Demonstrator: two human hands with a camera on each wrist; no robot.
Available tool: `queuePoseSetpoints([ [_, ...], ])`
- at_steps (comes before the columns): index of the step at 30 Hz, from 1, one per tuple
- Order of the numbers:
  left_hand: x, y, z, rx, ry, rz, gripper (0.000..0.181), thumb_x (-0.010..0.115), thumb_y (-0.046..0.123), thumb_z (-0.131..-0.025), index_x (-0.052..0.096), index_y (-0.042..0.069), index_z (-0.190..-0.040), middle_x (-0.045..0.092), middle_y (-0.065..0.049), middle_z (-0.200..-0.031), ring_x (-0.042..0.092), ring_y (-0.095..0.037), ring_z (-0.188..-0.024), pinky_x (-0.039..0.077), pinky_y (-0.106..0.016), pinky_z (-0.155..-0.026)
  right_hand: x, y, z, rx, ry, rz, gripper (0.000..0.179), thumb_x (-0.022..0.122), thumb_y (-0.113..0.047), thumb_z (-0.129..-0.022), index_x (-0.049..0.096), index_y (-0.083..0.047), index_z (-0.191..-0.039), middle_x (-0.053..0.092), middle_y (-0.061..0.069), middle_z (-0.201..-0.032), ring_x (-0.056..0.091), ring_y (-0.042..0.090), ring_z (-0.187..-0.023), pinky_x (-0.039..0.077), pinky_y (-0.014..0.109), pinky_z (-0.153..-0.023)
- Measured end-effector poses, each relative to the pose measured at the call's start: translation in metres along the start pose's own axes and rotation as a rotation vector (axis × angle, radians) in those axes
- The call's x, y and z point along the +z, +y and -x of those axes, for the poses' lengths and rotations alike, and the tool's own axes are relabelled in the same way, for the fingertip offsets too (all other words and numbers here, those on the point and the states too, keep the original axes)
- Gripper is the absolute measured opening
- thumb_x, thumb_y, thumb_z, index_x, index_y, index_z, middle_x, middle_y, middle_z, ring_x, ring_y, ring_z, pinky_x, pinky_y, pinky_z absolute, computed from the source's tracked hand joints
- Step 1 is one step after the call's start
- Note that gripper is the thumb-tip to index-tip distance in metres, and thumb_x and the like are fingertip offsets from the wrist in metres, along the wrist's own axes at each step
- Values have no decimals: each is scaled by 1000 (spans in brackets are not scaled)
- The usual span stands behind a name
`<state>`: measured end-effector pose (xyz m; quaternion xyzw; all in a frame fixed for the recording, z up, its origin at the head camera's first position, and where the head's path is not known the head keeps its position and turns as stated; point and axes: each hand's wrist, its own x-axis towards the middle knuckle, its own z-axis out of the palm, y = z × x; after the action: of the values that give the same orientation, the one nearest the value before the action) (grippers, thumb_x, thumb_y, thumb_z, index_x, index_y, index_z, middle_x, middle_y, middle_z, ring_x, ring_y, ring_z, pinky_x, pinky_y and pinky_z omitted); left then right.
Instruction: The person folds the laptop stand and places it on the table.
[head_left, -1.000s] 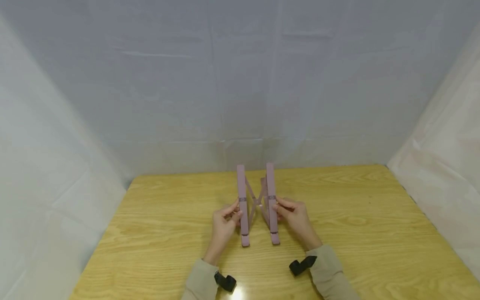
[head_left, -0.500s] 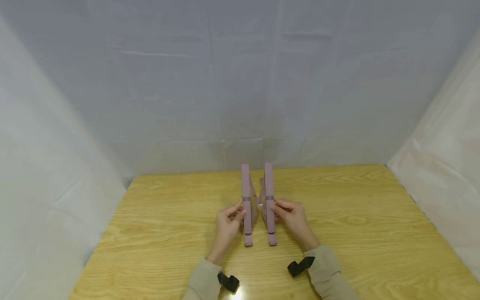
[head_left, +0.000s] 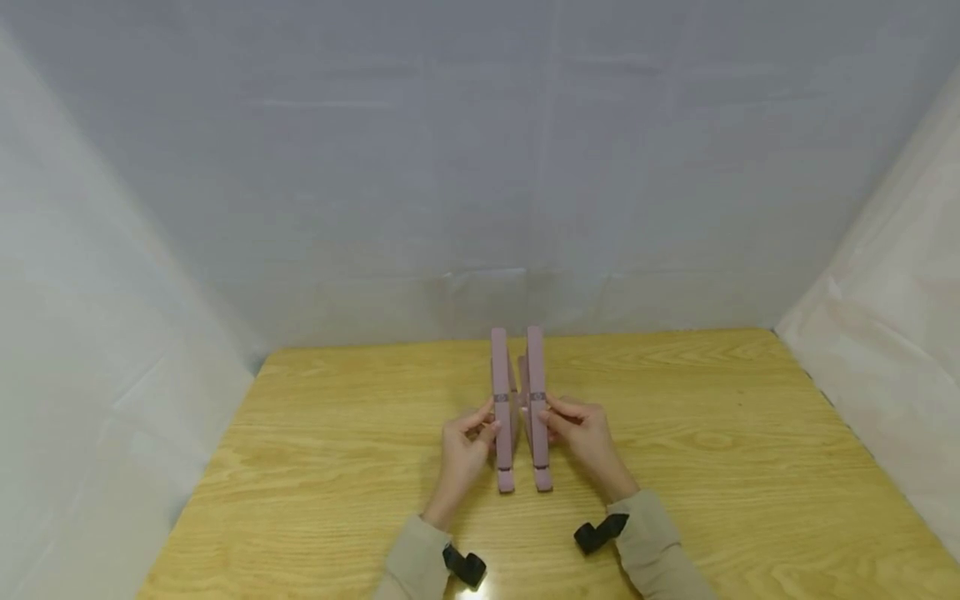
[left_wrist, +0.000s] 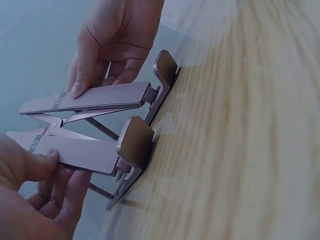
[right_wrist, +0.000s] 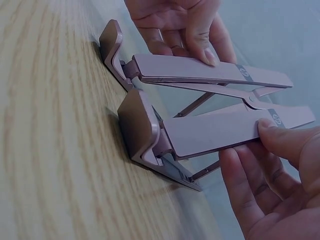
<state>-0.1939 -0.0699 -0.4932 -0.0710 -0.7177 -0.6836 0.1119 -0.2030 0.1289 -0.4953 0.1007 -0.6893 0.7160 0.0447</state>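
A pink metal folding laptop stand [head_left: 534,367] stands on the wooden table, its two long arms nearly parallel with a narrow gap between them. My left hand [head_left: 465,446] pinches the left arm around its middle, thumb on the top face and fingers beneath. On the other side, my right hand [head_left: 588,433] grips the right arm the same way. In the left wrist view, the stand [left_wrist: 90,152] shows its crossing links joined at a pivot, and upturned front lips. Thin support struts [right_wrist: 197,104] run below the arms in the right wrist view.
The wooden table [head_left: 337,433] spreads out around the stand. Pale sheeting [head_left: 480,167] hangs behind the table, with more on both sides. Black wrist cameras [head_left: 600,533] are strapped over the beige sleeves.
The left hand has moved right with the left arm of the stand, narrowing the gap between the two arms. The right hand has shifted only slightly left.
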Motion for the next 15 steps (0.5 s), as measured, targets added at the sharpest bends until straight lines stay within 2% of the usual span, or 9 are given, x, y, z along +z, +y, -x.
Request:
queuePoseSetpoints([
  [5, 2, -1, 0, 21, -2, 0, 36, 68, -15, -84, 65, -7, -119, 64, -25, -87, 55, -7, -64, 56, -23, -54, 1, 2, 1, 8, -12, 2, 35, 69, -2, -91, 63, 3, -125, 67, 26, -113, 67, 15, -72, 61, 39, -65],
  [6, 3, 3, 1, 30, -7, -2, 36, 67, -16, -84, 64, -9, -119, 64, -26, -86, 56, -8, -65, 56, -25, -54, 2, 2, 1, 5, -16, 1, 35, 69, -2, -91, 63, 3, -125, 67, 27, -113, 67, 15, -71, 61, 37, -64],
  [12, 4, 2, 1, 25, -16, -20, 37, 67, -15, -84, 64, -8, -120, 66, -24, -87, 57, -11, -66, 59, -32, -56, 5, 2, 1, 18, -12, -13, 35, 69, 0, -91, 63, 4, -125, 66, 26, -117, 67, 15, -71, 61, 31, -63],
  [15, 6, -2, 1, 20, -20, -20, 37, 68, -13, -85, 64, -6, -121, 66, -24, -88, 57, -9, -65, 57, -27, -55, 6, 2, 0, 18, -8, -12, 35, 69, 0, -91, 63, 4, -125, 67, 25, -116, 66, 15, -71, 60, 30, -62],
])
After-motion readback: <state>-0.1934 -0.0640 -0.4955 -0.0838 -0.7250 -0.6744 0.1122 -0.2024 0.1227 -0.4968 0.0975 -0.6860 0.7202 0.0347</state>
